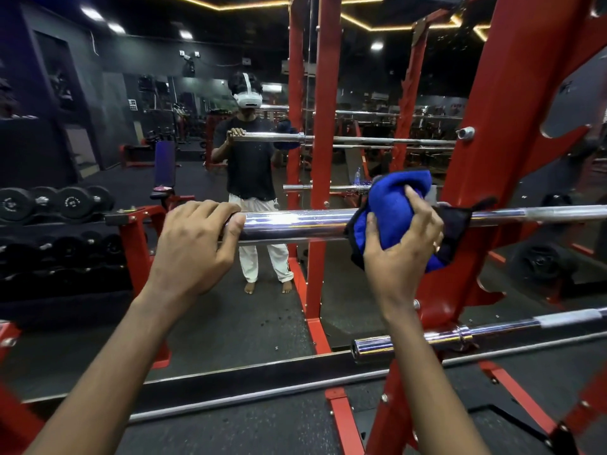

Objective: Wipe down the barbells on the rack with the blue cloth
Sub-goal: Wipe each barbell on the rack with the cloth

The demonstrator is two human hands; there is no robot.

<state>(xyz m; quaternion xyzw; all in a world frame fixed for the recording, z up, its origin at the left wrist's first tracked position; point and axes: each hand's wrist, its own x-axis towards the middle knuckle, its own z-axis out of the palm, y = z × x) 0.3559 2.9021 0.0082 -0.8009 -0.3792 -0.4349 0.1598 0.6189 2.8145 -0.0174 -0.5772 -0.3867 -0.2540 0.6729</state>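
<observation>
A chrome barbell [295, 224] lies level across the red rack [512, 133] at chest height. My left hand [193, 244] is wrapped around the bar's left end. My right hand [402, 238] presses the blue cloth [391, 205] against the bar's sleeve, just left of the rack upright; the cloth folds around the bar. A second barbell [427, 339] rests lower on the rack, its end pointing left. More bars show higher up, partly as reflections.
A large wall mirror [230, 323] stands right behind the rack and reflects a person in a headset holding the bar. Black dumbbells [56, 201] sit on a rack at the left. Red frame feet [345, 418] cross the dark rubber floor below.
</observation>
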